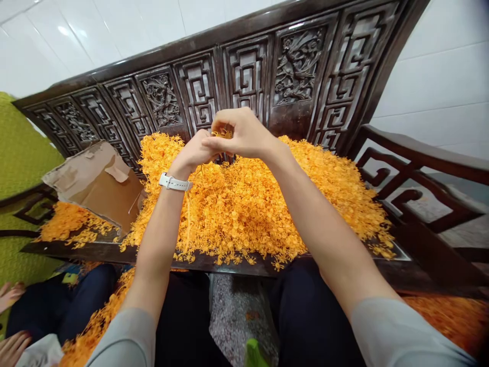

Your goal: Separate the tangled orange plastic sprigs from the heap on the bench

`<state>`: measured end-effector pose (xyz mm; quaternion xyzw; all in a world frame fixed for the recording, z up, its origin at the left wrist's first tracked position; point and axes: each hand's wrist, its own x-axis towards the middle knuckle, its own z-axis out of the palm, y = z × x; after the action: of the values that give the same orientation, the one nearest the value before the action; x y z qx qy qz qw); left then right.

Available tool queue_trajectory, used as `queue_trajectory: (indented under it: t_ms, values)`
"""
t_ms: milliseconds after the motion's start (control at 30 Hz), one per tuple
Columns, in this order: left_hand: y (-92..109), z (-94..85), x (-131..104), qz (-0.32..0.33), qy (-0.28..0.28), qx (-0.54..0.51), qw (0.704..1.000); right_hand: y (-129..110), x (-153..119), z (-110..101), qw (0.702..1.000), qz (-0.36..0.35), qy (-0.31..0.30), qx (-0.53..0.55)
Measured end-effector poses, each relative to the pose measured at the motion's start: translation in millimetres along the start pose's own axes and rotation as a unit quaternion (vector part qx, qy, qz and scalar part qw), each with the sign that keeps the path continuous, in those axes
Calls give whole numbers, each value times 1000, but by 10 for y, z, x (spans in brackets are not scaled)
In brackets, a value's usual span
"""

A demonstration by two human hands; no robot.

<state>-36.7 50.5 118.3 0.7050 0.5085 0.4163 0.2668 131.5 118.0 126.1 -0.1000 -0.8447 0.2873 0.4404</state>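
Both hands meet over a large heap of small spidery orange plastic pieces (244, 204) on a dark wooden bench. My right hand (248, 133) is curled, its thumb against my left hand, with a few orange pieces (223, 133) showing inside its fingers. My left hand (195, 149), below a white wristband (174, 182), is closed just beside it. What its fingers grip is mostly hidden. A thin pale orange strand (188, 219) hangs beside my left wrist, down over the heap.
A torn cardboard box (103, 183) lies tilted on the bench at left, near more orange pieces (63, 221). The carved backrest (244, 71) rises behind the heap, with an armrest (416, 178) at right. Another person's hand (14, 349) shows at lower left.
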Motion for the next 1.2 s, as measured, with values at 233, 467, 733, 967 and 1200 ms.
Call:
queue_trajectory:
  t_ms: [233,467,733,967,1200]
  values:
    - [37,61,-59,-31,-117,-22,992,-30,-4,97,996,33,-37,77]
    - [223,42,-145,3,-162,-10,987,-14,-19,96,974,18,-89,205]
    - [391,79,-241,39,-244,-36,968,-66,-56,163,946,74,21,314]
    - [163,-48,-58,17,101,-178,979,654,8,-132,958,180,206,-89]
    - [4,-337,-20,14,152,-311,938,726,-30,-227,962,117,234,-84]
